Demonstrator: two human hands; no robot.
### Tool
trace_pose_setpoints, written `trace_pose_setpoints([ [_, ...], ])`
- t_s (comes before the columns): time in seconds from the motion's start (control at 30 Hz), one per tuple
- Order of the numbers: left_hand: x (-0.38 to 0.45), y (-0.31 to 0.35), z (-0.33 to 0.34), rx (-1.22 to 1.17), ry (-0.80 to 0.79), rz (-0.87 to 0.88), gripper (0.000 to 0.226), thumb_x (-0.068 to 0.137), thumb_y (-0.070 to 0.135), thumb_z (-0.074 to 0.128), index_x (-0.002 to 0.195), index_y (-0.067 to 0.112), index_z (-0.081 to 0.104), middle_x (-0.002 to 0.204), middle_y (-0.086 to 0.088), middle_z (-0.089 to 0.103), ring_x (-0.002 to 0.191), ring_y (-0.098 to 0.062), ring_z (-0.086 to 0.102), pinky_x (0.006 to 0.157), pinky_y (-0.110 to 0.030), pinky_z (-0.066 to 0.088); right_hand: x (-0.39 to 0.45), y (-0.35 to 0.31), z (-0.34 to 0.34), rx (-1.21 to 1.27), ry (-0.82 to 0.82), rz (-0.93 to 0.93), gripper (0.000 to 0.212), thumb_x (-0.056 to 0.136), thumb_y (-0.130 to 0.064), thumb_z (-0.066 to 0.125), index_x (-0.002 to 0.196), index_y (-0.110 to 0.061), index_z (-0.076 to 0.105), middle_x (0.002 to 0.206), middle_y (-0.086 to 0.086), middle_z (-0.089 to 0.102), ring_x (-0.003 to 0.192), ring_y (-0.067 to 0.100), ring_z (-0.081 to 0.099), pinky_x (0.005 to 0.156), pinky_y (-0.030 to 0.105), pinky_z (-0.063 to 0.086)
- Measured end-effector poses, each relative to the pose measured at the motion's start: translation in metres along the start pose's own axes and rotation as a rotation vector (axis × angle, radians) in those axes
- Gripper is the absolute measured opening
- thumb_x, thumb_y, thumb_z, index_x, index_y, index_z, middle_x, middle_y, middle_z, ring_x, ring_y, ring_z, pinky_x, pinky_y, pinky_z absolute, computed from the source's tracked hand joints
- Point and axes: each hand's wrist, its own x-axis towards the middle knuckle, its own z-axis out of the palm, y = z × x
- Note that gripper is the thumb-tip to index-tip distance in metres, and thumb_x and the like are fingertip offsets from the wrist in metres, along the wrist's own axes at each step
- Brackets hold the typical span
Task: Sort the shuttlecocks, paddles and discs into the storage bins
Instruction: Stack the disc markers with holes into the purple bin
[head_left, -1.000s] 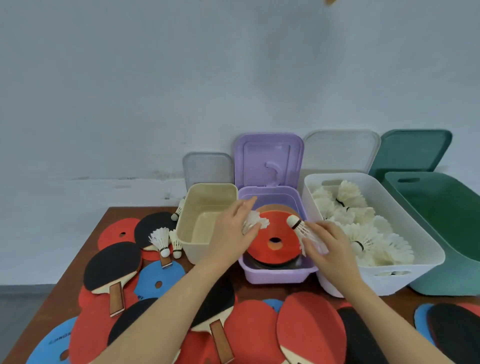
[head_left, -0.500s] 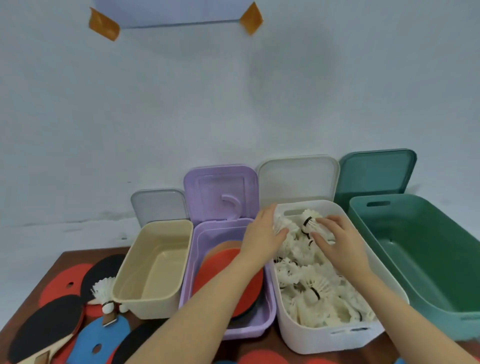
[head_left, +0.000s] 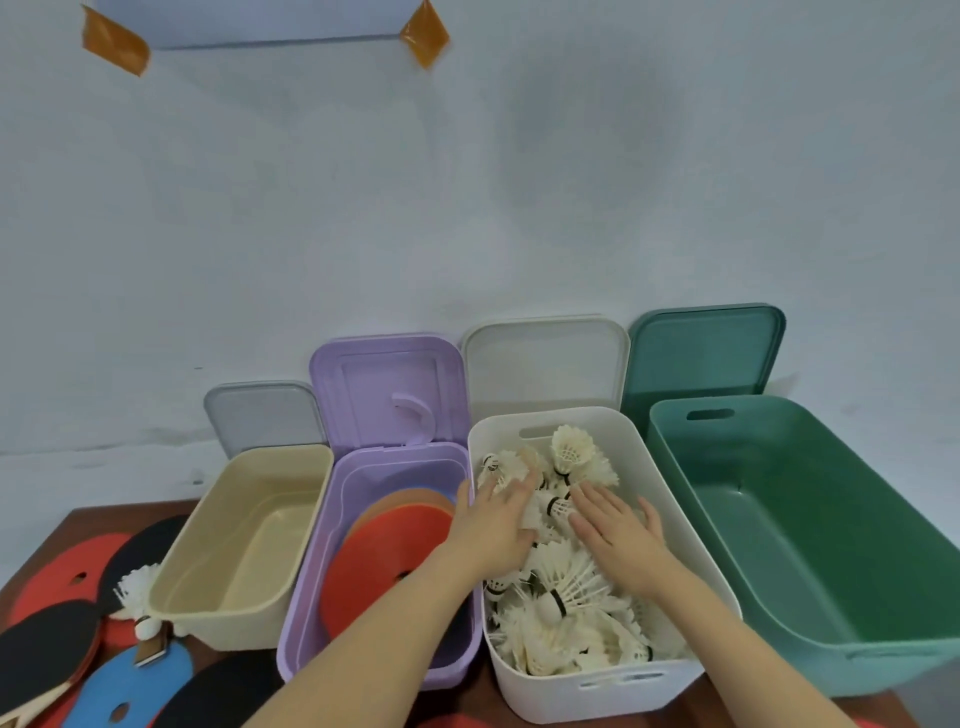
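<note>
1. Both hands sit inside the white bin (head_left: 670, 499), the one that collects shuttlecocks (head_left: 561, 592); the pile nearly fills it.
2. The left hand (head_left: 493, 530) lies flat with straight fingers on the heap, gripping nothing. The right hand (head_left: 618, 535) does the same, palm down, likely settling the pile.
3. Red discs (head_left: 384, 556) lean in the purple bin (head_left: 311, 613). The beige bin (head_left: 249, 499) and green bin (head_left: 831, 571) show nothing inside.
4. Paddles (head_left: 47, 649), a blue disc (head_left: 140, 686) and 1 stray shuttlecock (head_left: 137, 587) wait on the surface (head_left: 93, 519), so sorting seems unfinished.
</note>
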Motion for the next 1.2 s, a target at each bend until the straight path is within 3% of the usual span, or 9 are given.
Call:
trace_pose_setpoints([
  [0.13, -0.010, 0.002, -0.007, -0.141, 0.000, -0.022, 0.087, 0.088, 0.047, 0.045, 0.146, 0.031, -0.017, 0.155, -0.004, 0.020, 0.144, -0.019, 0.007, 0.115, -0.048, -0.003, -0.002, -0.008, -0.014, -0.009, 0.104, -0.029, 0.050, 0.098, -0.050, 0.013, 0.147, -0.040, 0.008, 0.157, -0.011, 0.006, 0.144, 0.012, 0.004, 0.114, 0.040, -0.006],
  [0.2, -0.021, -0.003, -0.014, -0.056, 0.077, -0.029, 0.077, 0.092, 0.047, 0.041, 0.149, 0.026, -0.006, 0.157, -0.002, 0.011, 0.144, -0.019, 0.004, 0.114, -0.047, -0.003, -0.006, -0.015, -0.022, -0.025, 0.223, -0.055, 0.049, 0.099, -0.047, 0.022, 0.147, -0.039, 0.016, 0.156, -0.007, 0.015, 0.143, 0.015, 0.013, 0.113, 0.038, 0.000],
  [0.4, -0.062, -0.039, -0.038, 0.071, 0.366, -0.099, 0.054, 0.097, 0.034, 0.035, 0.147, 0.020, 0.021, 0.154, 0.002, 0.021, 0.141, -0.016, 0.015, 0.112, -0.040, 0.008, -0.015, -0.054, -0.020, 0.055, 0.410, -0.226, 0.039, 0.097, -0.027, 0.042, 0.135, -0.026, 0.046, 0.138, -0.004, 0.046, 0.128, 0.018, 0.040, 0.108, 0.034, 0.020],
  [0.6, -0.119, -0.099, -0.048, 0.081, 0.430, -0.180, 0.050, 0.095, 0.036, 0.031, 0.143, 0.022, 0.032, 0.151, 0.003, 0.030, 0.136, -0.016, 0.029, 0.108, -0.034, 0.016, -0.010, -0.118, 0.003, 0.214, 0.440, -0.398, 0.036, 0.086, -0.015, 0.052, 0.121, -0.015, 0.061, 0.105, 0.005, 0.064, 0.091, 0.029, 0.061, 0.078, 0.040, 0.050],
  [0.73, -0.159, -0.150, -0.050, 0.048, 0.391, -0.261, 0.066, 0.084, 0.046, 0.012, 0.140, 0.022, 0.037, 0.144, 0.002, 0.039, 0.130, -0.019, 0.036, 0.104, -0.033, 0.022, -0.005, -0.177, 0.021, 0.245, 0.384, -0.483, 0.038, 0.085, -0.022, 0.047, 0.120, -0.015, 0.061, 0.108, 0.004, 0.063, 0.098, 0.028, 0.060, 0.083, 0.041, 0.049],
  [0.83, -0.183, -0.197, -0.047, 0.040, 0.390, -0.347, 0.049, 0.094, 0.038, 0.027, 0.138, 0.022, 0.040, 0.148, 0.002, 0.035, 0.133, -0.017, 0.034, 0.107, -0.033, 0.018, 0.000, -0.225, 0.036, 0.233, 0.351, -0.503, 0.043, 0.086, -0.024, 0.043, 0.125, -0.015, 0.057, 0.116, 0.002, 0.061, 0.106, 0.025, 0.056, 0.088, 0.040, 0.045],
  [0.93, -0.207, -0.245, -0.047, -0.003, 0.389, -0.382, 0.058, 0.089, 0.044, 0.019, 0.138, 0.021, 0.040, 0.146, 0.001, 0.037, 0.133, -0.020, 0.034, 0.106, -0.035, 0.019, 0.010, -0.275, 0.053, 0.229, 0.281, -0.526, 0.045, 0.086, -0.028, 0.041, 0.126, -0.015, 0.056, 0.117, 0.003, 0.060, 0.106, 0.022, 0.055, 0.087, 0.033, 0.042],
  [1.03, -0.224, -0.297, -0.043, -0.043, 0.358, -0.428, 0.045, 0.097, 0.033, 0.036, 0.141, 0.022, 0.036, 0.151, 0.001, 0.029, 0.138, -0.017, 0.025, 0.109, -0.035, 0.015, 0.021, -0.322, 0.074, 0.272, 0.256, -0.516, 0.036, 0.090, -0.026, 0.049, 0.123, -0.014, 0.057, 0.114, 0.002, 0.061, 0.105, 0.021, 0.055, 0.086, 0.028, 0.040],
  [1.2, -0.248, -0.377, -0.023, -0.109, 0.293, -0.442, 0.045, 0.097, 0.029, 0.040, 0.141, 0.023, 0.037, 0.152, 0.001, 0.028, 0.139, -0.016, 0.024, 0.110, -0.036, 0.015, 0.026, -0.397, 0.114, 0.370, 0.267, -0.456, 0.031, 0.091, -0.017, 0.054, 0.122, -0.011, 0.059, 0.116, 0.002, 0.060, 0.107, 0.015, 0.054, 0.089, 0.019, 0.034],
])
